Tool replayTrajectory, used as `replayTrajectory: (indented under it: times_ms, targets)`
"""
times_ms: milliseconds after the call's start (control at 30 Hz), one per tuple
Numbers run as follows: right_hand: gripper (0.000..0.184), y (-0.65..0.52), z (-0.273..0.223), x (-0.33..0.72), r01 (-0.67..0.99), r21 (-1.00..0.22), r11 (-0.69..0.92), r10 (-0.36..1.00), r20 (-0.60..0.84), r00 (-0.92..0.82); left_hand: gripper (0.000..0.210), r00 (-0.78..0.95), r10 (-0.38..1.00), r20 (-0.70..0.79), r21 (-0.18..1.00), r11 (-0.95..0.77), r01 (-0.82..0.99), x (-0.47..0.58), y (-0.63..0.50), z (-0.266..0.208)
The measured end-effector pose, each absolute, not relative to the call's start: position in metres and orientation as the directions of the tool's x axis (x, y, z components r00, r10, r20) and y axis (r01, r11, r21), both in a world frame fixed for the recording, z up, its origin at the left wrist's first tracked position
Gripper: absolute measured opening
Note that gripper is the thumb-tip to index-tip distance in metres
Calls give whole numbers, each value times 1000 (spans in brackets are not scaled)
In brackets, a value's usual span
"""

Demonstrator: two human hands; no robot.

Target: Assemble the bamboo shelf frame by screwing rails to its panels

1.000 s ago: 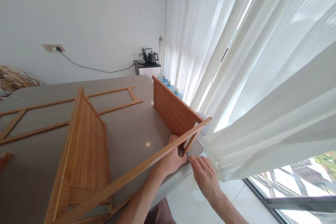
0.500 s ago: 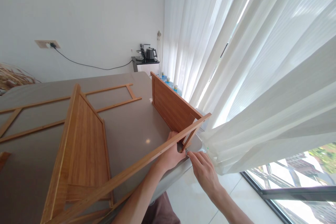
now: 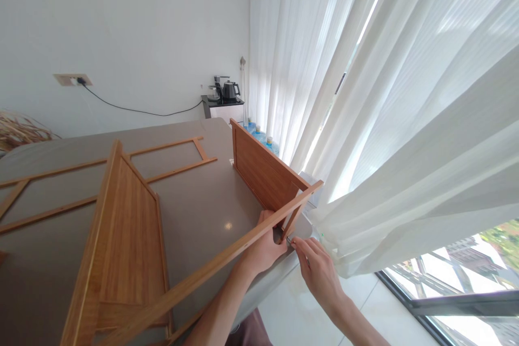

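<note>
A wooden side frame [image 3: 227,253], with a long rail running diagonally, joins an upright wooden panel [image 3: 259,165] at its right end. My left hand [image 3: 264,253] reaches under the rail and is closed around the lower corner of the frame; part of its fingers is hidden behind the wood. Just right of that corner, my right hand [image 3: 316,265] pinches a small thin metal rod [image 3: 289,241] against the frame's end. Whether the rod is a screw or a hex key is too small to tell. A second wooden panel [image 3: 132,232] stands on edge at the left.
A ladder-like wooden frame [image 3: 180,170] lies flat on the grey-covered table [image 3: 203,205]. Beyond the table's far end are a kettle [image 3: 230,90] on a small stand and several blue water bottles [image 3: 269,143]. White curtains [image 3: 348,135] hang close on the right.
The view has tilted slightly, so everything sits a little lower. My right hand has drawn back slightly from the corner, and more of the metal rod shows. My left hand keeps its hold.
</note>
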State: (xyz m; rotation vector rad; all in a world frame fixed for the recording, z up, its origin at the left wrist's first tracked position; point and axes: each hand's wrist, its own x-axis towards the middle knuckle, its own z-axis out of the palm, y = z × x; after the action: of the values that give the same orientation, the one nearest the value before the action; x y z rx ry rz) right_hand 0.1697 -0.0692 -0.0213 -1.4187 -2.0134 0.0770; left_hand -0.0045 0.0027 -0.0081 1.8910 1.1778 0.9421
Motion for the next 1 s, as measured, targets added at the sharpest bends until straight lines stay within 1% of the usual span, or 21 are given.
replayTrajectory:
  times_ms: [167, 433, 767, 900, 1000]
  targets:
    - [18, -68, -17, 168, 791, -509, 340, 891, 443, -98, 42, 321, 920, 224, 849, -346, 400, -4, 4, -11]
    - [30, -69, -21, 163, 739, -652, 171, 930, 355, 98, 41, 319, 922, 221, 842, -346, 415, -5, 3, -8]
    - [41, -66, -10, 163, 626, -780, -14, 967, 147, 206, 39, 321, 921, 222, 839, -348, 418, -5, 4, -8]
    - [45, -60, -12, 166, 515, -850, -109, 967, 30, 254, 37, 323, 921, 218, 833, -348, 430, -5, 3, -6]
    - [50, -55, -8, 167, 418, -894, -163, 965, -57, 254, 34, 326, 921, 215, 825, -350, 444, -6, 2, -3]
